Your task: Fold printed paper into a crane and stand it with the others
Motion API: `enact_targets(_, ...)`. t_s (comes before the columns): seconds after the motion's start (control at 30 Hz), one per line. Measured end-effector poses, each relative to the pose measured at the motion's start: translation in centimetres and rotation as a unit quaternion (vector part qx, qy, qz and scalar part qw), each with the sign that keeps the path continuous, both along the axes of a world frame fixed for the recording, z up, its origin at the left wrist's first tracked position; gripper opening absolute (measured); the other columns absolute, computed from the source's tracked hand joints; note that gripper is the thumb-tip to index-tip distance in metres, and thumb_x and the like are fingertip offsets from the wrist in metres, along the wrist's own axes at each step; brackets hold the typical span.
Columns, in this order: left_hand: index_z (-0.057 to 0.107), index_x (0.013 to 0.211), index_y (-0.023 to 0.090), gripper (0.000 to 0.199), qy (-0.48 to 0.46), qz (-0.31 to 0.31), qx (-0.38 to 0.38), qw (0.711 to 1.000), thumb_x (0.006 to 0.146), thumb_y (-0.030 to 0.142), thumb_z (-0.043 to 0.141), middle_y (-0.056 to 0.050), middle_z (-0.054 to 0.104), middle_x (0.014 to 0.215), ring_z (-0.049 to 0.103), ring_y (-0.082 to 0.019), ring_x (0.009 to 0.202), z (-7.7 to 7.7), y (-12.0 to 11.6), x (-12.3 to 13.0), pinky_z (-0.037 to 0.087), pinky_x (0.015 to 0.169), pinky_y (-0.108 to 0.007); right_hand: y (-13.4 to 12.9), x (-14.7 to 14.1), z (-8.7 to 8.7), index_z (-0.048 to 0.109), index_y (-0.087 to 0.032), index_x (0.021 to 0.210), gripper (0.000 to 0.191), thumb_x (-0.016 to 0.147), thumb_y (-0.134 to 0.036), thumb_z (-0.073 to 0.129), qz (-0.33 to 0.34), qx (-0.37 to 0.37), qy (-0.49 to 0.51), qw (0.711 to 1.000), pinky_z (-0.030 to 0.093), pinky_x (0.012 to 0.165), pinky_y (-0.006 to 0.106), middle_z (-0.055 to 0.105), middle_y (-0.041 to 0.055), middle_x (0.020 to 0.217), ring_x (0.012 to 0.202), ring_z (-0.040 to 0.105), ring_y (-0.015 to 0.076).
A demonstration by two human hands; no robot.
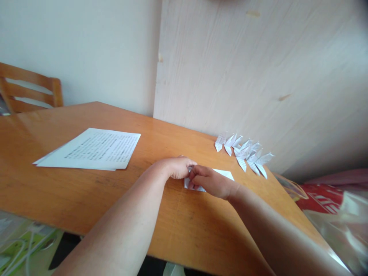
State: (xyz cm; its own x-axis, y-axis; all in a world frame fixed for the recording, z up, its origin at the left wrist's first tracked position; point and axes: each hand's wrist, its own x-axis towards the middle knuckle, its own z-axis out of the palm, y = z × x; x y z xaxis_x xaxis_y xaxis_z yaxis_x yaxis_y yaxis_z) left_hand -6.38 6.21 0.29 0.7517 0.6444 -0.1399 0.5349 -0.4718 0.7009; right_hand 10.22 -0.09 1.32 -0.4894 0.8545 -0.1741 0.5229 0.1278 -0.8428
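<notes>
A partly folded sheet of white paper [224,174] lies on the wooden table in front of me, its middle covered by my hands. My left hand [180,168] is at its left end, fingers closed on the paper's edge and partly hidden behind the other hand. Over the middle of the sheet, my right hand [212,181] has its fingers curled and pinched on the paper. The two hands touch or nearly touch at the fingertips. Farther right, several folded paper pieces [243,150] with pointed ends stand in a row near the table's back edge.
A stack of printed sheets [100,149] lies on the left of the table [178,226]. A wooden chair [31,90] is at the far left. A pale board [218,69] leans behind the table. Bags, one red [322,197], are beside its right edge.
</notes>
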Motion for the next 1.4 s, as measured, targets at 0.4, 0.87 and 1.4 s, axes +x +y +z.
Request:
enact_targets(0.4, 0.075, 0.096, 0.023, 0.024, 0.009, 0.013, 0.007, 1.000, 0.079, 0.018, 0.058, 0.002, 0.078, 0.094, 0.068, -0.018, 0.089, 0.3, -0.2, -0.1, 0.049, 0.079, -0.026, -0.2, 0.0, 0.0, 0.063, -0.018, 0.081, 0.011, 0.076, -0.016, 0.053, -0.017, -0.077, 0.058, 0.995, 0.046, 0.070, 0.027, 0.072, 0.0035, 0.085, 0.076, 0.061, 0.0149)
enact_targets(0.87, 0.073, 0.096, 0.021, 0.024, 0.011, 0.017, -0.001, 1.000, 0.076, 0.017, 0.060, 0.002, 0.078, 0.094, 0.066, -0.017, 0.089, 0.3, 0.0, 0.0, 0.045, 0.072, -0.023, 0.0, 0.1, 0.2, 0.066, -0.018, 0.084, 0.012, 0.075, -0.022, 0.059, -0.036, -0.128, 0.075, 0.988, 0.041, 0.062, 0.024, 0.072, 0.0029, 0.086, 0.072, 0.058, 0.0130)
enact_targets(1.4, 0.072, 0.103, 0.024, 0.032, 0.049, 0.005, 0.024, 0.998, 0.073, 0.020, 0.060, 0.003, 0.075, 0.097, 0.065, -0.018, 0.092, 0.7, 0.0, 0.0, 0.045, 0.072, -0.022, -0.9, 1.7, -0.7, 0.062, -0.020, 0.091, 0.014, 0.079, -0.025, 0.058, -0.116, -0.027, 0.120, 0.986, 0.037, 0.055, 0.024, 0.071, 0.0018, 0.086, 0.063, 0.055, 0.0118)
